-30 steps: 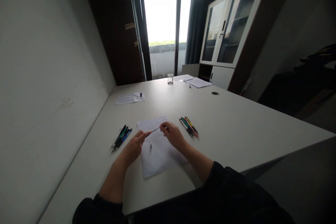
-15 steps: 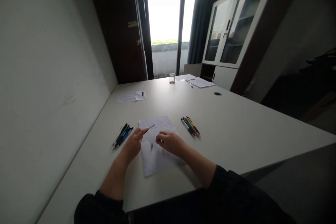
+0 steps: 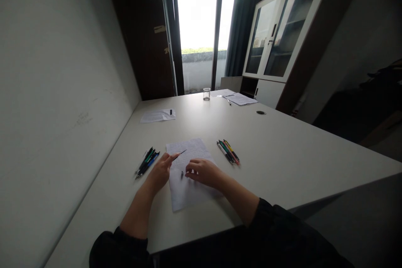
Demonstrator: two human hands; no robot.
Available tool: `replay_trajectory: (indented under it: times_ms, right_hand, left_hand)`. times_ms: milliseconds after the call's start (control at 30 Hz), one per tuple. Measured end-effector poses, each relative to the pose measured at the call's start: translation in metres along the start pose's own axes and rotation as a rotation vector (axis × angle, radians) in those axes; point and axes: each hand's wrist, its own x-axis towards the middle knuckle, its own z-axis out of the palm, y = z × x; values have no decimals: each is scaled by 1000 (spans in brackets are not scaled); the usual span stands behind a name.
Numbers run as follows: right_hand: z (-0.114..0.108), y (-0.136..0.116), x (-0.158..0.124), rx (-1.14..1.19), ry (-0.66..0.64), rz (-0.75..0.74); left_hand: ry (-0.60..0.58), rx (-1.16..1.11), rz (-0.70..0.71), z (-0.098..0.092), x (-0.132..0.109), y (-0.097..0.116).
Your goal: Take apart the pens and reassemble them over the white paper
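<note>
A thin dark rod (image 3: 181, 153), perhaps a pen refill, is pinched in my left hand (image 3: 161, 170) above the left side of a written sheet of paper (image 3: 185, 194). On the sheet lies a small dark piece (image 3: 182, 174), too small to identify. Just right of that piece is my right hand (image 3: 202, 171), fingers curled and slightly apart, with nothing visible between them. Several pens (image 3: 147, 163) lie in a pile left of my left hand. Another group of pens (image 3: 228, 152) lies beyond my right hand, to the right of the sheet.
At the far end of the white table (image 3: 282, 155) stands a glass jar (image 3: 206, 94). Papers (image 3: 241, 99) with a pen lie at the far right, and another sheet (image 3: 157, 116) at the far left. A round table hole (image 3: 261, 112) is at the right.
My right hand has moved slightly down and left, closer to the small dark piece, and its fingers have spread a little. My left hand still holds the thin rod.
</note>
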Motion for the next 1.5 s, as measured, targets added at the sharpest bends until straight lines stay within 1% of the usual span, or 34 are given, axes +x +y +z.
replay_trajectory:
  times_ms: [100,200,300,433,567,733,867,1000,1267,1333,1433,1500]
  right_hand:
    - [0,3,1,45,109,112]
    - [0,8,2,82,244,235]
    - [0,12,3,161,342,305]
    - [3,14,3,227,332,300]
    - [3,13,3,200,303,254]
    - [1,13,4,186,313,264]
    - [0,18,3,214,354,306]
    - [-7,22,2,284,410,363]
    - [-23,24,-2,424,594,471]
    - [-26,25,-5,467,622,495]
    - [-29,22,-13,415,602,480]
    - [-29,18,-18,304,543,405]
  left_hand:
    - [-4,-15,11,1,0,0]
    - [-34,-28,35,1,0,1]
    - [-64,-37,63,1,0,4]
    - [-93,-40,83,1,0,7]
    - [-102,-37,83,0,0,8]
    - [-98,-42,88,-1,0,9]
    - [-83,-42,77,-1,-1,7]
    - [-71,-44,71,0,-1,5]
    - [-30,-66,57,2,-2,-1]
    - [-23,-69,53,3,-2,-3]
    - [-7,-74,53,4,-1,-5]
    - [10,-80,53,4,-1,-5]
